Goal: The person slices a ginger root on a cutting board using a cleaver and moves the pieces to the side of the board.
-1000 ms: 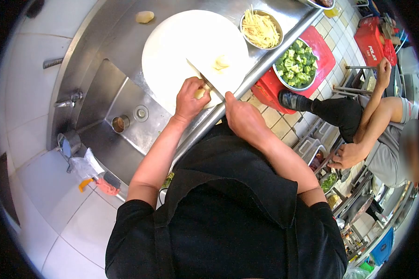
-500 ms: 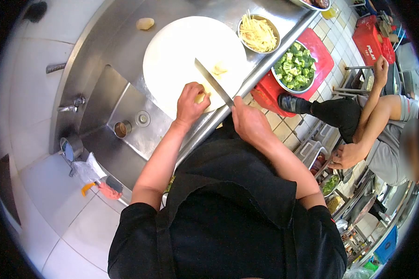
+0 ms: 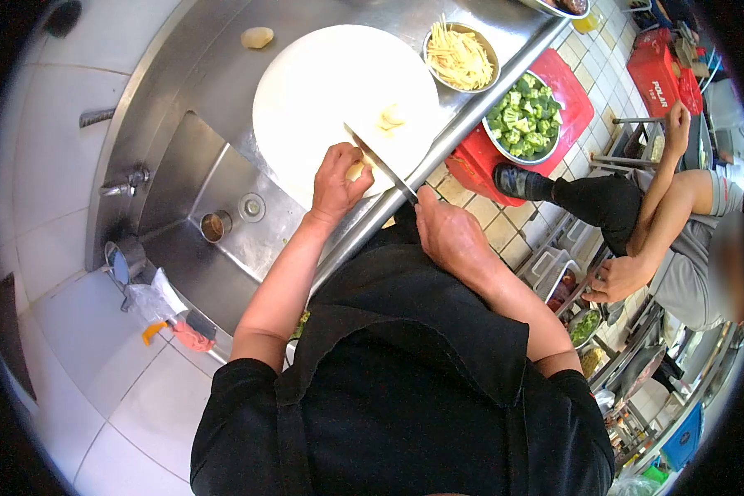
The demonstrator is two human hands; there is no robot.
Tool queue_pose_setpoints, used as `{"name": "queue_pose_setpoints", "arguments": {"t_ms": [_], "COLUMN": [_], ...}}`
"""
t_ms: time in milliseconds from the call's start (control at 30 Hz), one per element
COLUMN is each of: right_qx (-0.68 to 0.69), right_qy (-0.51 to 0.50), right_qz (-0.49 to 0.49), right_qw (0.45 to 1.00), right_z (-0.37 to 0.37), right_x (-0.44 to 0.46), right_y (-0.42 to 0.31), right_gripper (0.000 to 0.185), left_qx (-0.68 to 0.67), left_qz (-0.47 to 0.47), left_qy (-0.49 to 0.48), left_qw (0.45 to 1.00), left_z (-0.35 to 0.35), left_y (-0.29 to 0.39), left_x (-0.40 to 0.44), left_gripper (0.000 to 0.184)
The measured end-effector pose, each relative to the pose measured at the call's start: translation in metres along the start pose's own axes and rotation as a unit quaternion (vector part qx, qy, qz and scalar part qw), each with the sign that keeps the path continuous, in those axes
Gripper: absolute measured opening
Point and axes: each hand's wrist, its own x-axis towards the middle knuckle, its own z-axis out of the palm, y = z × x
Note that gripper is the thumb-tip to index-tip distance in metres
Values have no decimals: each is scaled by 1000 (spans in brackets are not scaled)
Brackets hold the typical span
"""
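Note:
My left hand (image 3: 339, 183) is closed, fingers curled around a pale yellow potato piece (image 3: 355, 171) near the front edge of the round white cutting board (image 3: 322, 91). In my right hand (image 3: 453, 236) is the handle of a kitchen knife (image 3: 382, 162). Its long blade slants across the board, close beside the left fingertips and the potato. A few thin pale slices (image 3: 390, 117) lie on the board beyond the blade. A whole peeled potato (image 3: 257, 37) rests on the steel counter behind the board.
A metal bowl of pale yellow strips (image 3: 460, 56) stands right of the board. Below it, a bowl of broccoli (image 3: 523, 117) sits on a red stool (image 3: 577, 107). A sink (image 3: 169, 198) lies to the left. Another person (image 3: 678, 215) sits at the right.
The knife and my right hand have shifted a little toward me, bringing the blade nearer the left fingers. My left hand stays almost in place on the potato piece.

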Motion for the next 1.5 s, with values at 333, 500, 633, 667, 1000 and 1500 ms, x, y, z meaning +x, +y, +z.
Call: {"name": "queue_pose_setpoints", "arguments": {"t_ms": [333, 500, 633, 667, 1000, 1500], "right_qx": [4, 16, 35, 38, 39, 44], "right_qy": [-15, 5, 9, 12, 4, 38], "right_qz": [0, -9, -15, -17, -10, 6], "right_qw": [1000, 1000, 999, 999, 999, 998], "right_z": [2, 7, 9, 11, 37, 8], "right_x": [8, 18, 28, 31, 63, 28], "right_y": [-4, -7, -11, -11, -10, -1], "right_gripper": [13, 13, 12, 12, 12, 14], "left_qx": [-30, -15, -4, -4, -4, -26], "left_qz": [-36, -23, -17, -18, 3, -12], "left_qy": [-1, 1, 3, 3, 6, -3], "left_qw": [999, 1000, 1000, 1000, 1000, 1000], "left_z": [-2, -2, -2, -2, 0, -3], "left_y": [4, 5, 4, 3, -2, 1], "left_x": [2, 3, 2, 2, 2, 2], "left_gripper": [24, 24, 24, 24, 26, 24]}}
